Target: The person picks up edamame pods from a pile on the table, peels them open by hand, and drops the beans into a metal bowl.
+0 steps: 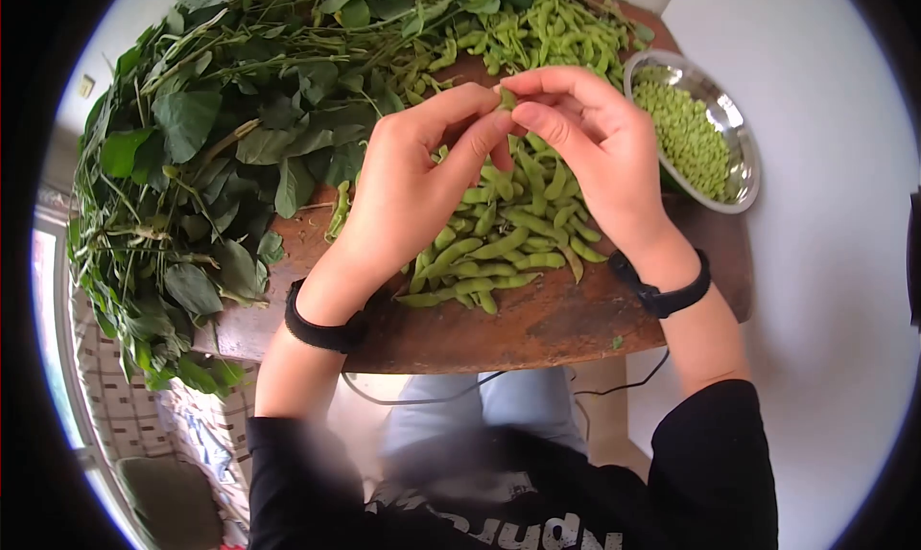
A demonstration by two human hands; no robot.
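Both hands meet above the wooden table, with a small green pod (507, 98) pinched between their fingertips. My left hand (422, 162) has thumb and index finger closed on the pod from the left. From the right, my right hand (600, 138) grips the same pod with thumb and index finger. Beneath the hands lies a pile of green pods (499, 248). To the right of my right hand stands an oval metal bowl (742, 181) holding shelled green beans (683, 138). Most of the pinched pod is hidden by the fingers.
Leafy stalks (221, 147) cover the left part of the wooden table (576, 325) and hang over its edge. More pods (556, 34) are heaped at the back. Thin cables (413, 401) run below the front edge. A white wall (815, 291) stands at the right.
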